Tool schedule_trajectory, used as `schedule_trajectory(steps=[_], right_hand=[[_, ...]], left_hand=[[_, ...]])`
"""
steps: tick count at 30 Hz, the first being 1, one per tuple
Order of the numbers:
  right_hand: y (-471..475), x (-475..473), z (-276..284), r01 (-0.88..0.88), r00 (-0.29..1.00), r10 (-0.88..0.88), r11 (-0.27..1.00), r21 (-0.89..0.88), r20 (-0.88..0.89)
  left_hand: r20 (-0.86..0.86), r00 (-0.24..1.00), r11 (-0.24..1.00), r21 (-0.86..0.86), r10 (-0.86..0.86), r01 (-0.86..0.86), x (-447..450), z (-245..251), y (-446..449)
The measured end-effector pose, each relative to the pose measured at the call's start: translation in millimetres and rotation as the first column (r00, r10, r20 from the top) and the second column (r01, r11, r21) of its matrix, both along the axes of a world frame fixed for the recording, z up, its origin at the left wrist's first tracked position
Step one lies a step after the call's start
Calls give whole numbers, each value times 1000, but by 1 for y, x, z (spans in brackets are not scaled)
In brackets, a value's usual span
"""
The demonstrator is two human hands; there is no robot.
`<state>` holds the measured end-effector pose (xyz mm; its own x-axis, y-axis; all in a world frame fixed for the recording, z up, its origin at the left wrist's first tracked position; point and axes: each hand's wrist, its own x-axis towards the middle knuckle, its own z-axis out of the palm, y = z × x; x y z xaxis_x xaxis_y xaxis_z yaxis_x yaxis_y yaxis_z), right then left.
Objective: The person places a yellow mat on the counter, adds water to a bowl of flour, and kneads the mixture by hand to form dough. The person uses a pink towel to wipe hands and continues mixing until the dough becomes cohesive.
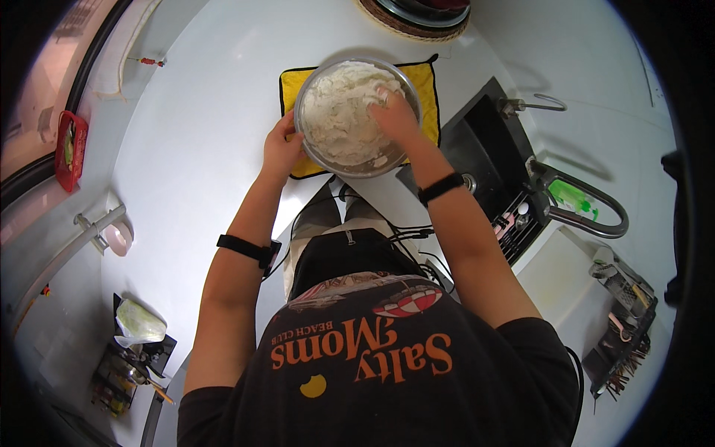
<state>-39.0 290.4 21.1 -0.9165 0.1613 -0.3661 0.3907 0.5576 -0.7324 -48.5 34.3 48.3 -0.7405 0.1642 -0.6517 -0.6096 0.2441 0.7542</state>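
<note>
A round metal bowl rests on a yellow cloth with black edging on the white counter. Shaggy, floury dough fills much of the bowl. My left hand grips the bowl's left rim, thumb on the near side. Inside the bowl, at the right, my right hand has its fingers in the dough, with flour on the fingertips; whether they close on any dough is hard to tell.
A black sink with a curved faucet lies to the right. Beyond the bowl stands a round woven-edged tray. A red basket is at far left, a wrapped vegetable at lower left. Black cables hang near my waist.
</note>
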Motion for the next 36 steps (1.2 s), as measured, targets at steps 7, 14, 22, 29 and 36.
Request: schedule_trajectory(steps=[7,14,22,29,36], right_hand=[[-41,-57,-7,24,964,-89,967,254,249],[-82,-52,16,-149,968,50,904,400,246],[-91,-29,14,-319,942,328,795,517,77],[-56,-11,19,-553,799,601,717,425,26],[-30,38,42,-651,736,658,625,432,158]], left_hand=[[-3,1000,1000,13,0,0,-1,4,1],[-27,999,999,34,-25,26,-3,2,0],[-1,1000,994,108,-5,5,-4,-4,-6],[14,1000,990,140,12,-14,-3,-5,-9],[33,998,994,103,44,-47,-2,-3,-6]])
